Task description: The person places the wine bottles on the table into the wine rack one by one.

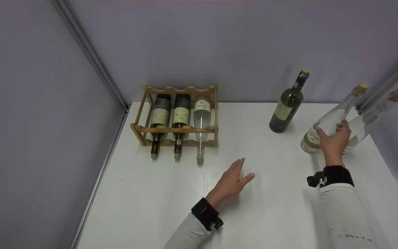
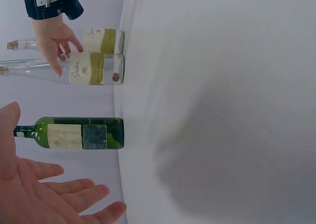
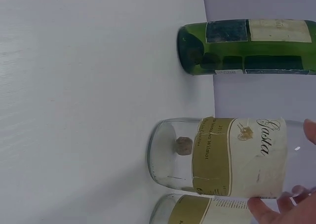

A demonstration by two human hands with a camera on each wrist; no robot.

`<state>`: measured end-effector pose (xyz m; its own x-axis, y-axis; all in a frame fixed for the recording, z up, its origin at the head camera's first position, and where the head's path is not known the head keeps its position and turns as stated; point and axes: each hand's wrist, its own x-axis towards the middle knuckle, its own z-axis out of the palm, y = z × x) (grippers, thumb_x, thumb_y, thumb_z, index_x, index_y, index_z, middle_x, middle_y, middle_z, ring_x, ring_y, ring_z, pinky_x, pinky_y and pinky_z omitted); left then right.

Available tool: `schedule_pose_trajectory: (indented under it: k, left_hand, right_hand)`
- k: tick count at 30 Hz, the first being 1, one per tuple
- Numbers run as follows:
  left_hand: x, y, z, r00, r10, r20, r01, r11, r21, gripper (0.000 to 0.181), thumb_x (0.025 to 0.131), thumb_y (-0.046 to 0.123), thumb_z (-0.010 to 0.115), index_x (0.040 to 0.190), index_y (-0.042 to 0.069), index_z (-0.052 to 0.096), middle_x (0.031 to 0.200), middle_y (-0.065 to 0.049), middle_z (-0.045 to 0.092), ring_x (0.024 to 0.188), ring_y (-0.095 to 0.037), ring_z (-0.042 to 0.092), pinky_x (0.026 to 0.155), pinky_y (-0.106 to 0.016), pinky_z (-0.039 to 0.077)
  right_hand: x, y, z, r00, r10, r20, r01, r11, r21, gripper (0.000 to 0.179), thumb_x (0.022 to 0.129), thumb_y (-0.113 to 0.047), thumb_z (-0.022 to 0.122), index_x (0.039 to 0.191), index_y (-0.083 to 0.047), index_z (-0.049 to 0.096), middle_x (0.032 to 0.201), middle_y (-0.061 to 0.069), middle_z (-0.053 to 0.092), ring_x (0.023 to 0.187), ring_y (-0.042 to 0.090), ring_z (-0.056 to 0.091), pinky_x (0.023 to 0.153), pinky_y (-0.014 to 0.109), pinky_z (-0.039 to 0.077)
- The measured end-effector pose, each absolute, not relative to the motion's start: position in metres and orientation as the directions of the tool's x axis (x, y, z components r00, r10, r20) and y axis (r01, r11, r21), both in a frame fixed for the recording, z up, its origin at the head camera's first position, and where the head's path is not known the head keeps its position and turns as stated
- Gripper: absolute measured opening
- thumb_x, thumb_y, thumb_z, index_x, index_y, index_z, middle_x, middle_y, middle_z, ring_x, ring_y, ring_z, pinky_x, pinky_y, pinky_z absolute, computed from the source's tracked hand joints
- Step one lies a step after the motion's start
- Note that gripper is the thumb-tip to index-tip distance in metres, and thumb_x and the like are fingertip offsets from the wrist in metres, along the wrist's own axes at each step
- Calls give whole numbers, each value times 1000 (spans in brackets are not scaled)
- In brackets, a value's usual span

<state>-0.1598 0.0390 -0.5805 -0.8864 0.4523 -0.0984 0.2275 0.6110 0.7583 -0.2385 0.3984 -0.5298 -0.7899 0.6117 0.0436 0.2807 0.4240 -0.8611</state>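
My right hand (image 1: 335,141) is around the nearer clear wine bottle (image 3: 257,157), thumb on one side and fingers on the other, between it and a second clear bottle (image 3: 190,211). Both stand upright, corked, with cream and gold labels. A green wine bottle (image 1: 286,110) stands to their left, also upright. Over the table, my left hand (image 1: 230,183) has its fingers extended and holds nothing. In the left wrist view, its spread fingers (image 2: 74,197) appear below the green bottle.
A wooden wine rack (image 1: 174,129) stands at the back left. Two dark bottles (image 1: 160,116) and one clear bottle (image 1: 201,117) lie in it, necks toward me. Walls (image 1: 219,45) enclose the white table (image 1: 143,200) at the back and sides.
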Motion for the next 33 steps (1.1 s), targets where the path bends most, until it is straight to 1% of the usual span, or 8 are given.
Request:
schedule_pose_trajectory:
  k: [6, 9, 14, 17, 20, 24, 29, 33]
  left_hand:
    - [-160, 39, -582, -884, 460, -86, 242, 605, 758, 79, 98, 65, 38, 156, 12, 25, 158, -12, 28, 145, -23, 25, 113, -43, 26]
    - [-160, 39, -582, -884, 460, -84, 240, 602, 762, 79, 98, 64, 38, 156, 12, 26, 157, -12, 29, 144, -23, 26, 113, -43, 26]
    - [-159, 40, -580, -884, 461, -84, 238, 596, 767, 78, 98, 64, 38, 156, 12, 26, 157, -12, 29, 144, -23, 26, 113, -42, 26]
    - [-158, 40, -579, -883, 462, -85, 238, 595, 768, 78, 98, 63, 38, 156, 12, 26, 157, -12, 29, 144, -23, 26, 113, -42, 27]
    - [-158, 40, -579, -883, 462, -86, 237, 595, 768, 78, 98, 63, 38, 156, 12, 26, 157, -12, 29, 144, -23, 26, 113, -42, 27]
    - [-159, 39, -579, -880, 467, -84, 239, 589, 772, 77, 99, 63, 37, 156, 12, 26, 157, -13, 29, 144, -24, 26, 113, -43, 27]
    - [-160, 37, -575, -876, 474, -91, 224, 566, 793, 77, 99, 63, 36, 155, 11, 27, 157, -12, 29, 144, -22, 25, 114, -41, 25]
    - [-163, 38, -568, -875, 474, -100, 191, 526, 829, 75, 100, 60, 37, 155, 10, 28, 157, -9, 30, 145, -21, 25, 115, -39, 23]
  right_hand:
    - [-239, 397, -533, -787, 614, 69, 283, 458, -843, 85, 89, -32, 72, 151, -1, 24, 146, 18, 27, 135, 29, 31, 112, 35, 24]
    - [-239, 395, -533, -782, 620, 60, 288, 445, -848, 83, 87, -33, 73, 149, -2, 26, 146, 18, 26, 134, 28, 32, 111, 34, 26]
    - [-238, 394, -533, -788, 615, -8, 304, 378, -875, 86, 86, -33, 74, 146, -4, 21, 152, 15, 25, 139, 25, 31, 112, 32, 26]
    - [-238, 393, -532, -798, 600, -55, 315, 337, -887, 88, 86, -34, 74, 146, -8, 16, 155, 12, 27, 142, 22, 28, 113, 30, 23]
    - [-238, 392, -531, -809, 584, -72, 309, 317, -897, 88, 86, -34, 75, 146, -9, 15, 155, 10, 29, 143, 18, 27, 113, 26, 22]
    - [-235, 390, -529, -817, 573, -68, 288, 304, -908, 88, 85, -31, 76, 150, -8, 20, 154, 9, 33, 142, 17, 29, 112, 25, 23]
    - [-229, 383, -527, -827, 559, -49, 265, 313, -912, 87, 85, -28, 78, 153, -9, 27, 155, 9, 34, 142, 18, 30, 112, 27, 24]
    - [-223, 375, -530, -830, 555, 49, 184, 356, -916, 81, 82, -20, 81, 148, -6, 37, 149, 12, 42, 138, 20, 36, 112, 28, 25]
